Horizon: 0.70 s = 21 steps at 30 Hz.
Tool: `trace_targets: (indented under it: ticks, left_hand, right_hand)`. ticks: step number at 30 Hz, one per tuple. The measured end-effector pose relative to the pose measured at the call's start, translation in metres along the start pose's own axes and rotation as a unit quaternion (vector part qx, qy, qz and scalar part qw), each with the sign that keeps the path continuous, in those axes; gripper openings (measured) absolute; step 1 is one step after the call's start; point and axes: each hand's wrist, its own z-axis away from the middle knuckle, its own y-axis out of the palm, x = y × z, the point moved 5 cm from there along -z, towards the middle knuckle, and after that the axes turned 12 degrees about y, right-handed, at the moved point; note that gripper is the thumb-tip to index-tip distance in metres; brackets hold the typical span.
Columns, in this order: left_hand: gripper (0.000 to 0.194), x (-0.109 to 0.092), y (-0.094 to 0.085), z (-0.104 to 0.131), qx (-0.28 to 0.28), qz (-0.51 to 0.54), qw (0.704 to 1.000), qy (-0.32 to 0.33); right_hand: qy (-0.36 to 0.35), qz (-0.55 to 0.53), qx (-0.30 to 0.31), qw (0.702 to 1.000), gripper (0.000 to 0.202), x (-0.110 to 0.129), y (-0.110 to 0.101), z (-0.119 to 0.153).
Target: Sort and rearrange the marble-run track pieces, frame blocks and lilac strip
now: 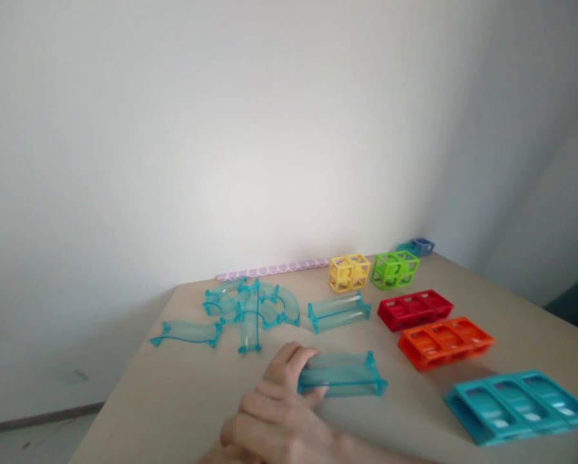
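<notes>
Head camera: fingers on one end of the teal trough

From my distant seat I see the hands (283, 415) overlapped at the lower middle. Fingers close narrowly on the left end of a translucent teal trough (341, 375); overlap and blur mean I cannot tell whether they are left or right. The trough lies left of the orange frame (446, 343), at the front of the group. I judge a light pinch on both long edges best, since squeezing could flex the thin plastic; the right-hand connectors need to stay unobstructed.

Beneath is a pale tabletop (173, 399); behind, a plain white wall (245, 142), with a lilac patterned strip (276, 268) along the table's back edge. Bare floor (42, 444) shows lower left.
</notes>
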Motion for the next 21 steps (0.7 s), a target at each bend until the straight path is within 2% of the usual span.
trace_targets:
  ticks: [1, 2, 4, 6, 9, 12, 17, 19, 21]
  left_hand:
    - [0.041, -0.003, 0.005, -0.003, 0.019, -0.009, 1.0, 0.02]
    - [0.041, -0.005, 0.008, -0.007, 0.031, -0.016, 0.999, 0.026]
    - [0.037, -0.011, 0.014, -0.014, 0.038, -0.038, 0.998, 0.022]
    - [0.036, -0.016, 0.018, -0.022, 0.031, -0.047, 0.998, 0.004]
    - [0.035, -0.021, 0.025, -0.031, 0.029, -0.039, 0.999, -0.008]
    - [0.036, -0.022, 0.03, -0.035, 0.038, -0.032, 0.999, -0.005]
    - [0.037, -0.022, 0.03, -0.036, 0.041, -0.026, 0.999, -0.013]
    - [0.051, -0.025, 0.029, -0.034, 0.04, -0.017, 0.999, -0.013]
    - [0.072, -0.027, 0.024, -0.032, 0.028, -0.001, 1.0, 0.005]
  right_hand:
    - [-0.004, 0.003, 0.012, 1.0, 0.015, 0.002, 0.013, 0.0]
    - [-0.056, -0.002, 0.061, 0.997, 0.012, 0.005, 0.026, 0.002]
    - [-0.146, -0.017, 0.123, 0.981, 0.01, 0.006, 0.036, 0.009]
    - [-0.202, -0.03, 0.149, 0.967, 0.015, 0.002, 0.03, 0.019]
    - [-0.239, -0.036, 0.147, 0.959, 0.025, -0.002, 0.015, 0.029]
    - [-0.24, -0.034, 0.135, 0.961, 0.031, -0.001, 0.006, 0.029]
    - [-0.221, -0.043, 0.139, 0.964, 0.03, -0.002, 0.003, 0.025]
    - [-0.2, -0.06, 0.134, 0.969, 0.027, -0.003, 0.005, 0.025]
    - [-0.143, -0.073, 0.111, 0.981, 0.022, -0.005, 0.007, 0.022]
